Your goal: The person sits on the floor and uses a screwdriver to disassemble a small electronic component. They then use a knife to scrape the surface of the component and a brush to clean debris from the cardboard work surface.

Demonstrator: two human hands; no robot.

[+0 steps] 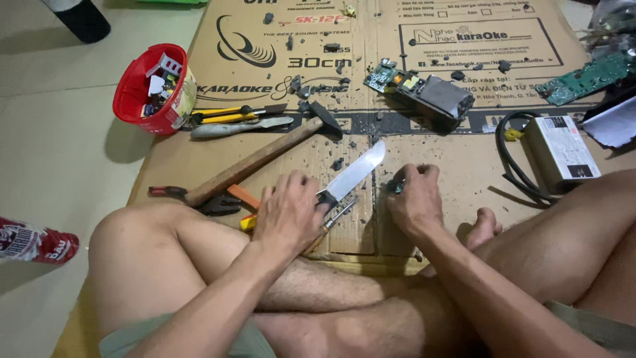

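Note:
I sit cross-legged on a flattened cardboard sheet [450,159]. My left hand [288,212] rests over the dark handle of a broad-bladed knife [358,171], whose blade points up and to the right. A screwdriver [334,219] with a yellow handle lies partly under the same hand. My right hand [414,199] is curled into a fist on the cardboard, pinching a small dark part [396,187] at its fingertips; what the part is cannot be made out.
A wooden-handled hammer [265,156] lies left of the knife, with pliers [205,199] below it. Further back are yellow-handled tools [232,116], a red tub of small parts [142,89], a dismantled circuit board with black housing [430,93], a white power box with black cable [560,149], and scattered dark debris.

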